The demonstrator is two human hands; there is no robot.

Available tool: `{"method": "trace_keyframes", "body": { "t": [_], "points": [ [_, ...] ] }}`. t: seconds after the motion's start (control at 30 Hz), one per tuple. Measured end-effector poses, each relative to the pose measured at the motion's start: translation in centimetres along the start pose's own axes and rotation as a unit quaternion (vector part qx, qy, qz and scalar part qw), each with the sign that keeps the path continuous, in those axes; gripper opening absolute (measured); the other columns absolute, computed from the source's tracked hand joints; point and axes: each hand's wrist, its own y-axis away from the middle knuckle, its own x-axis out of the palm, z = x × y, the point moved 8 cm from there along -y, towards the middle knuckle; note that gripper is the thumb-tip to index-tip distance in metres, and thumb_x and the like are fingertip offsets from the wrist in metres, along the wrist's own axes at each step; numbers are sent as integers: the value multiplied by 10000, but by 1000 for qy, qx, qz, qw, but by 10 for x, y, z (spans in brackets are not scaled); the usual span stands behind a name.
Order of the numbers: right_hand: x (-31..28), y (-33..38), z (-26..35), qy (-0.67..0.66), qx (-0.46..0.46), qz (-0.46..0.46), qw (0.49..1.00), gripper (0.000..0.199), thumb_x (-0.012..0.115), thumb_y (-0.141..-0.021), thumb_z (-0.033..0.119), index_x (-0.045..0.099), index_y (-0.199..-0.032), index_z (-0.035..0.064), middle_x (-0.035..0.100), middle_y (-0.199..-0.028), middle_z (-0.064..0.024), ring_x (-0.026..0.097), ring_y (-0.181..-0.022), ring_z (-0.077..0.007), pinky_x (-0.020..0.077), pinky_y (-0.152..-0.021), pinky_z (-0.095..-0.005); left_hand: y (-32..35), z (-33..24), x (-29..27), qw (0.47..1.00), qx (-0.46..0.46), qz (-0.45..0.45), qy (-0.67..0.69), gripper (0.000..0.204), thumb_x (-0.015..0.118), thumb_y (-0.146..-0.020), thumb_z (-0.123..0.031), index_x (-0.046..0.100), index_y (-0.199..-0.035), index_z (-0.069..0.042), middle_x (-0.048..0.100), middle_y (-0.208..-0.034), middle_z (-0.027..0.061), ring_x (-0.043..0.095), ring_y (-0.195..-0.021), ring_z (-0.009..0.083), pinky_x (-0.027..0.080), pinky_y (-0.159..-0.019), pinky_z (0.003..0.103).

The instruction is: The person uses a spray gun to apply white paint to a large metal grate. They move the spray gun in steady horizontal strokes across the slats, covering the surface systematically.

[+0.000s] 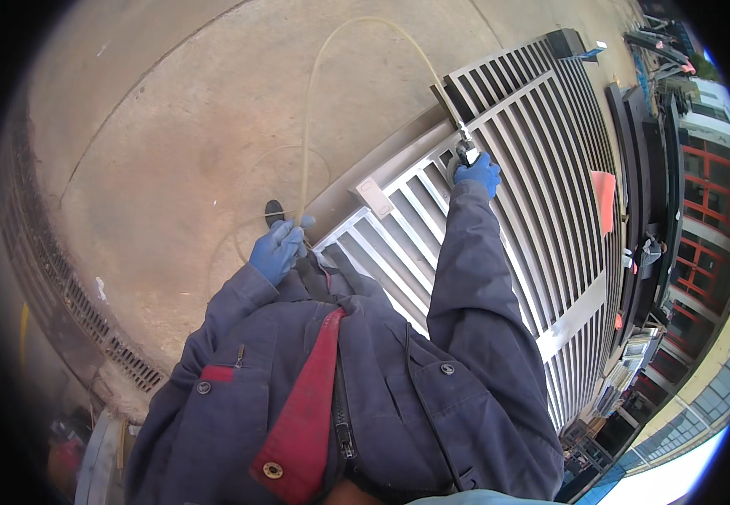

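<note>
Your right hand [476, 173], in a blue glove, is stretched forward and closed around a small spray tool [466, 151], whose tip sits against the slats of a large grey metal gate [542, 210] lying flat in front of you. Your left hand [278, 249], also gloved in blue, is closed around a pale yellowish hose [308, 118] just in front of your chest. From that hand the hose rises in a tall arch over the concrete floor [171, 126] and comes down again at the tool in your right hand; a further loop of it lies on the floor beside your left hand. The tool is near the far left part of the gate, just beside a dark upright bar on the frame. A pale rectangular plate [373, 196] is fixed to the gate frame between your two hands. You wear dark blue overalls [399, 396] with red trim. A drain grate [62, 286] runs along the left side of the floor, well apart from the gate. A building with red window frames [706, 210] stands beyond the gate on the right.
</note>
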Motion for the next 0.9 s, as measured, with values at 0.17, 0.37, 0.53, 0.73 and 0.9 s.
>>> {"method": "trace_keyframes", "body": {
  "t": [0.17,0.37,0.53,0.73,0.9],
  "points": [
    [0,-9,21,11,-28,-14,999,504,759,-878,406,616,-1311,190,553,-1351,-208,590,-1229,-412,546,-963,-532,0,-1,6,1000,-10,16,-4,382,489,-1110,-304,616,-1409,-103,564,-833,-23,463,-626,29,396,-568,186],
    [-5,0,-5,11,13,16,1000,486,764,-879,409,625,-1290,190,557,-1344,-208,582,-1235,-424,546,-965,-539,1,-4,0,1000,10,14,-27,382,495,-1107,-300,615,-1409,-98,561,-834,-18,463,-623,32,398,-566,192],
    [1,-7,6,-23,-33,-18,999,483,734,-903,462,622,-1295,202,557,-1350,-205,583,-1234,-422,546,-941,-544,0,1,5,999,7,19,-27,385,501,-1106,-295,607,-1414,-90,558,-823,-20,459,-633,35,392,-569,199],
    [4,-4,18,19,-50,-27,998,475,740,-891,454,631,-1279,204,567,-1341,-199,599,-1211,-416,552,-925,-548,4,-8,4,1000,-6,20,-3,387,503,-1108,-303,599,-1423,-100,568,-799,-32,444,-635,28,364,-566,195],
    [-5,3,17,-13,-22,-14,1000,469,749,-879,439,632,-1263,197,578,-1319,-196,607,-1195,-420,563,-921,-522,9,-10,0,999,-17,9,28,377,495,-1113,-304,603,-1417,-108,568,-780,-48,430,-614,24,342,-558,179]
  ]
}}
